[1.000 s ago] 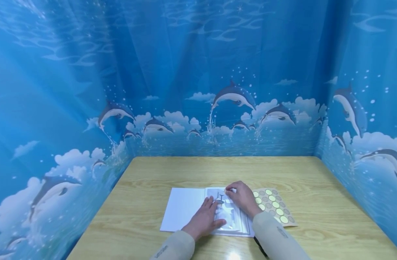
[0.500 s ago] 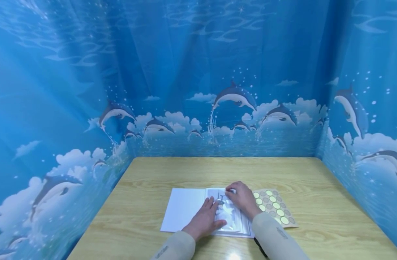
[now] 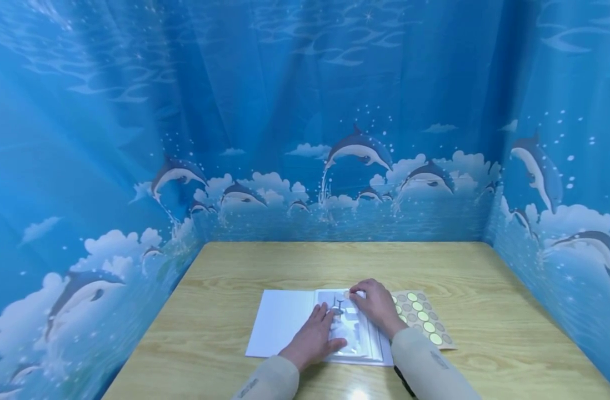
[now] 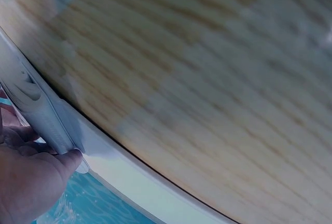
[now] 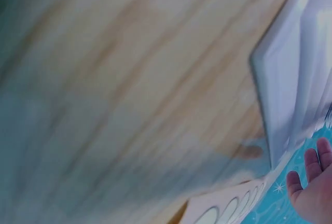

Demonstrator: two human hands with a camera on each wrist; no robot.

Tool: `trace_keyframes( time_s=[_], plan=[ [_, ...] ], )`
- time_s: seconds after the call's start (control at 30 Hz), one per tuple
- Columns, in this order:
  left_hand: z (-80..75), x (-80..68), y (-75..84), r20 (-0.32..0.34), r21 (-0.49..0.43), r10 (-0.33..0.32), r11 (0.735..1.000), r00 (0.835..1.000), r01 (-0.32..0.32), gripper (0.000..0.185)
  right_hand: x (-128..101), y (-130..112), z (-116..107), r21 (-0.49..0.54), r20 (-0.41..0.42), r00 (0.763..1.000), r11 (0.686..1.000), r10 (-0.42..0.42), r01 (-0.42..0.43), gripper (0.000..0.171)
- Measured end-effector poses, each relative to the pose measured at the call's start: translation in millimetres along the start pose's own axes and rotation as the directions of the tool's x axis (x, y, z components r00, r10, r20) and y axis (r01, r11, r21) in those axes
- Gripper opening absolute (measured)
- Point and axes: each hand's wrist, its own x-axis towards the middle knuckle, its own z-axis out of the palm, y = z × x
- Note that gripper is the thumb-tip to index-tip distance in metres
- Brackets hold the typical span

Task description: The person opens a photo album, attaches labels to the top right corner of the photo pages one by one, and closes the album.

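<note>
Closest to me are two pale sleeves, the left one (image 3: 272,378) and the right one (image 3: 427,361). Past them I see the left hand (image 3: 312,339) lying flat on the open book (image 3: 282,319). Its fingers are loose and spread, not wrapped around anything, and they seem to keep the shiny page (image 3: 352,333) still. The white cover lies flat to the left.

A bit farther, near the top of that page, the right hand (image 3: 377,305) has its thumb and first finger together. I think they pinch the edge of a small round piece (image 3: 347,294); I can't tell if it already touches the page. I would call this step putting the round piece in its spot. The next move calls for setting it straight, pressing it down softly, then letting go, with the left hand staying put so the page won't slip.

Half a second ago, the right hand was a little more to the left and hid more of the round piece. Now more of it shows. The left hand looks the same.

Just right of the book is a sheet of round stickers (image 3: 426,318), partly behind the right arm. Farther off are the bare wooden table (image 3: 265,266) and the blue dolphin curtain (image 3: 295,83).
</note>
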Motion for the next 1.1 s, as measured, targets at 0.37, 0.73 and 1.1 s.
trace_keyframes(
  time_s=[0.37,0.73,1.1],
  plan=[
    [-0.6,-1.4,0.4,0.003,0.003,-0.004,1.000,1.000,0.004,0.080,5.1,-9.4,12.4,0.016,0.038,0.999,1.000,-0.002,0.001,0.013],
    [1.7,0.9,-1.3,0.004,-0.001,-0.017,1.000,1.000,0.017,0.079,2.5,-3.6,5.6,-0.020,0.011,0.999,0.999,-0.041,0.041,0.012],
    [1.2,-0.1,-2.0,-0.001,-0.001,-0.004,1.000,1.000,0.004,0.080,-1.4,-3.4,6.3,-0.084,0.068,0.977,0.975,-0.201,0.206,0.027]
  ],
)
